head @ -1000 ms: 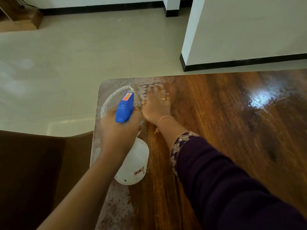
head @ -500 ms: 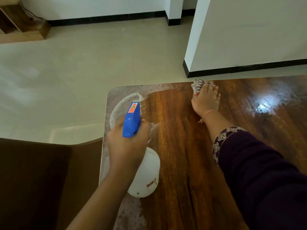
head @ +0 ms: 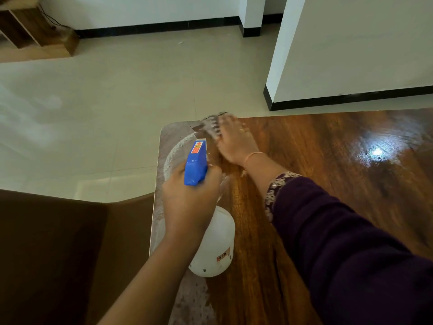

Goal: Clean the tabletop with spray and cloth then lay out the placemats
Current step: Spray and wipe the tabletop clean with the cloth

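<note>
Spray bottle (head: 196, 163) gripped in the left hand (head: 189, 202), the cloth (head: 209, 124) pressed under the flat right hand (head: 234, 143) could have been swept off the tabletop (head: 328, 184) corner

Pale tiled floor (head: 117, 102), white walls (head: 351, 43), black skirting (head: 351, 100), perhaps a wooden shelf (head: 28, 31).

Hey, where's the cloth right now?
In the head view, the cloth lies under the right hand at the far left corner of the table, just beyond the blue head of the spray bottle held by the left hand.
</note>
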